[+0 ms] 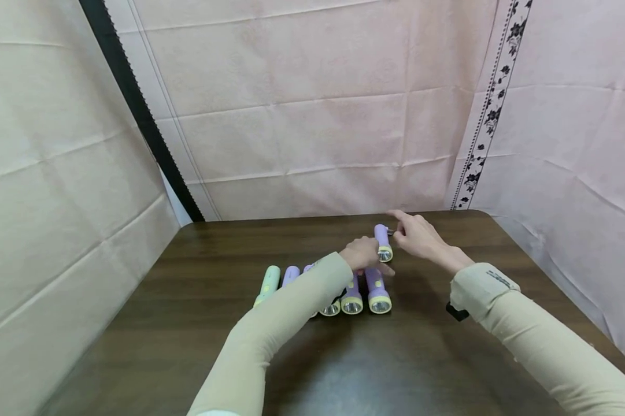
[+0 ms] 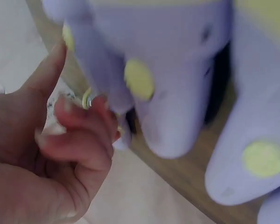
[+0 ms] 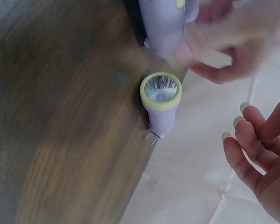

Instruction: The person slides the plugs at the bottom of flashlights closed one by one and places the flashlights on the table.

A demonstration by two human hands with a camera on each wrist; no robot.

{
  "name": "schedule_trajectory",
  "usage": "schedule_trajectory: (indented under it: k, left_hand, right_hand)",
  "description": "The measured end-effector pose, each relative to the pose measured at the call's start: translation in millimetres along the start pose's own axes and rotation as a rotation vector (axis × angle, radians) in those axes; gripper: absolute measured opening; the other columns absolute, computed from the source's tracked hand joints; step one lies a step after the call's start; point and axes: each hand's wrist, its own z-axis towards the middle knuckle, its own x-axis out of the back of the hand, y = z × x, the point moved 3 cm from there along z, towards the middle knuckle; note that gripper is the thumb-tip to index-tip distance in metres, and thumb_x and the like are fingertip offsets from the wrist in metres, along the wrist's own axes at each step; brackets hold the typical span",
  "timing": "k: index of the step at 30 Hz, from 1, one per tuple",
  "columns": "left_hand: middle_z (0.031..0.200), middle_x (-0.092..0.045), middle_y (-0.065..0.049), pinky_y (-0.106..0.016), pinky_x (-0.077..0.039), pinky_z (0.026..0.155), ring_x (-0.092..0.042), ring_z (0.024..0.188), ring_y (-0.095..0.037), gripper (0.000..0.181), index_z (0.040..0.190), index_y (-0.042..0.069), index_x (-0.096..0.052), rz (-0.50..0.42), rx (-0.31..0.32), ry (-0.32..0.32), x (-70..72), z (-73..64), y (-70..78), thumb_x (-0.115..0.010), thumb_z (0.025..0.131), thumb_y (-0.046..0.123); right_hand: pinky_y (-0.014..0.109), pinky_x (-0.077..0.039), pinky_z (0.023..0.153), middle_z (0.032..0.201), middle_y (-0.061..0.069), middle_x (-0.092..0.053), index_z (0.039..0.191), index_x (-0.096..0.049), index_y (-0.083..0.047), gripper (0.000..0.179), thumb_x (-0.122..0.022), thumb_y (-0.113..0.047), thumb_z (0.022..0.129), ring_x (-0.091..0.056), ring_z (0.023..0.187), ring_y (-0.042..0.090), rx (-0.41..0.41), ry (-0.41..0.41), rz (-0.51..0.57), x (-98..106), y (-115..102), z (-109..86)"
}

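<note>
A lilac flashlight with a yellow-rimmed lens lies apart at the back of the table; two metal prongs stick out by its tail in the right wrist view. Just right of it my right hand hovers, index finger extended, the others loosely bent and holding nothing. My left hand is over the right end of a row of flashlights, its thumb beside the endmost purple flashlight. In the left wrist view that thumb reaches a flashlight's yellow button; touch is unclear. The other left fingers curl loosely around nothing.
The row also holds a mint-green flashlight at its left end and several purple ones, partly hidden by the left forearm. Pale cloth hangs behind and beside the brown wooden table.
</note>
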Motion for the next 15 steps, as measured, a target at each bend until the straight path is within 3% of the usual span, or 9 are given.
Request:
schedule_trajectory:
  k: [6,10,15]
  left_hand:
    - [0.096,-0.068,-0.005,-0.031,-0.050,0.060,-0.066,0.074,-0.018,0.042,0.102,0.013,-0.066,0.000,0.012,0.145,11.2,38.2,1.6,-0.068,0.084,0.051]
    - [0.099,-0.068,-0.004,-0.034,-0.051,0.071,-0.065,0.086,-0.019,0.031,0.099,0.013,-0.066,-0.035,0.033,0.160,11.4,59.2,4.6,-0.070,0.086,0.041]
    - [0.099,-0.068,-0.005,-0.033,-0.052,0.074,-0.065,0.088,-0.020,0.027,0.096,0.012,-0.066,-0.068,0.058,0.136,9.2,75.3,11.0,-0.072,0.084,0.036]
  right_hand:
    - [0.029,-0.040,0.054,0.064,-0.002,-0.061,0.134,-0.052,-0.005,0.053,-0.052,0.000,0.081,-0.049,0.052,0.009,-0.007,0.001,0.005,0.5,10.7,-3.6]
    - [0.029,-0.039,0.053,0.064,-0.001,-0.060,0.132,-0.053,-0.005,0.051,-0.051,-0.001,0.081,-0.048,0.052,0.010,-0.014,0.003,0.008,1.4,17.8,-5.5]
    - [0.029,-0.039,0.053,0.066,0.000,-0.061,0.131,-0.055,-0.005,0.050,-0.050,-0.002,0.081,-0.048,0.053,0.010,-0.024,0.011,-0.005,5.4,27.2,-5.6]
